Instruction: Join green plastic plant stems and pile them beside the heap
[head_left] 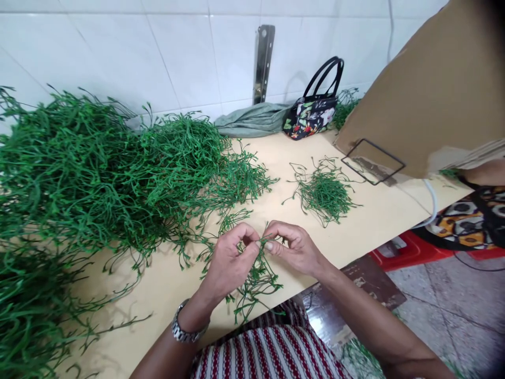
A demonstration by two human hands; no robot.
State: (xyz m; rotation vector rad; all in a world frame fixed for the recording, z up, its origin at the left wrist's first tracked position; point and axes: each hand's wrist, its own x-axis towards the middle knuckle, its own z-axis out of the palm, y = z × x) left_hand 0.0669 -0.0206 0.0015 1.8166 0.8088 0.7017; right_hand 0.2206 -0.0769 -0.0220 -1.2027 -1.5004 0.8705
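My left hand (232,260), with a metal watch on its wrist, pinches a thin green plant stem (263,243) over the front of the table. From the other side my right hand (294,247) pinches the same stem, its fingertips almost touching the left ones. Exactly where the stem passes between the fingers is hidden. Under the hands lies a small spread of green stems (256,284) with tiny forked tips. A small separate heap of green stems (329,192) rests beyond my right hand.
A large mass of green stems (87,163) covers the table's left side, with another pile (27,316) nearer. Along the wall are a grey-green cloth (252,120) and floral handbag (310,116). A cardboard sheet (434,89) and wire frame (373,162) stand right. A person's arm (487,172) shows there.
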